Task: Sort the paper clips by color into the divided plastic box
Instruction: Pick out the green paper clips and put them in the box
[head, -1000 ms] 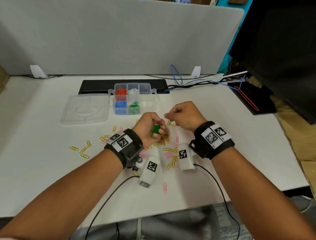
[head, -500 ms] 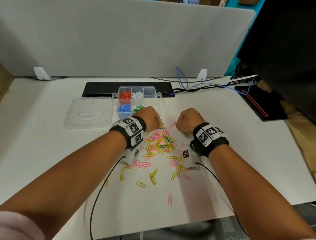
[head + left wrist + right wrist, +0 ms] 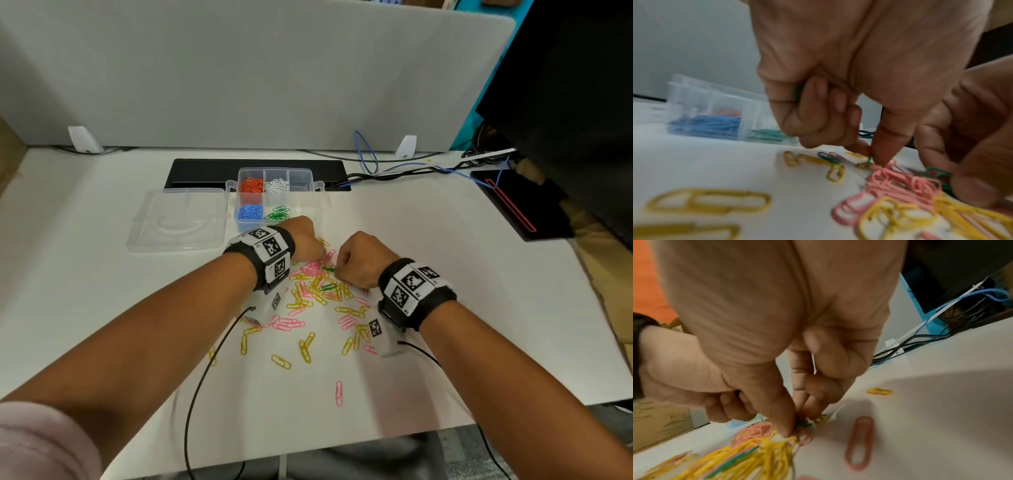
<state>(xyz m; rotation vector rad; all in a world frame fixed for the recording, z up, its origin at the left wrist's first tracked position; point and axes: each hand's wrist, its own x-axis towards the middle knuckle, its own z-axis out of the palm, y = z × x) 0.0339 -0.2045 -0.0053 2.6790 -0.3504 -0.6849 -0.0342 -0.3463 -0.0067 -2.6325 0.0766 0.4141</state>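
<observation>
The clear divided box (image 3: pixel 318 186) holds orange, white, blue and green clips in separate cells. In front of it lies a pile of yellow, pink and green paper clips (image 3: pixel 317 287). My left hand (image 3: pixel 313 251) is down on the pile's far edge. Its thumb and forefinger pinch a green clip (image 3: pixel 870 160), and another green clip (image 3: pixel 797 92) shows inside its curled fingers. My right hand (image 3: pixel 339 270) is beside it on the pile, thumb and forefinger pinching a green clip (image 3: pixel 803 424). A further green clip (image 3: pixel 327 286) lies loose in the pile.
The box's clear lid (image 3: pixel 178 219) lies flat to the left of the box. A black strip (image 3: pixel 205 171) and cables (image 3: pixel 394 171) run along the back by the grey partition. A black pad (image 3: pixel 517 205) sits at the right. Stray clips (image 3: pixel 339 394) lie toward the front edge.
My left hand, holding green clips above the pile a second ago, went to the box and has come back down onto the pile. My right hand has dropped onto a green clip.
</observation>
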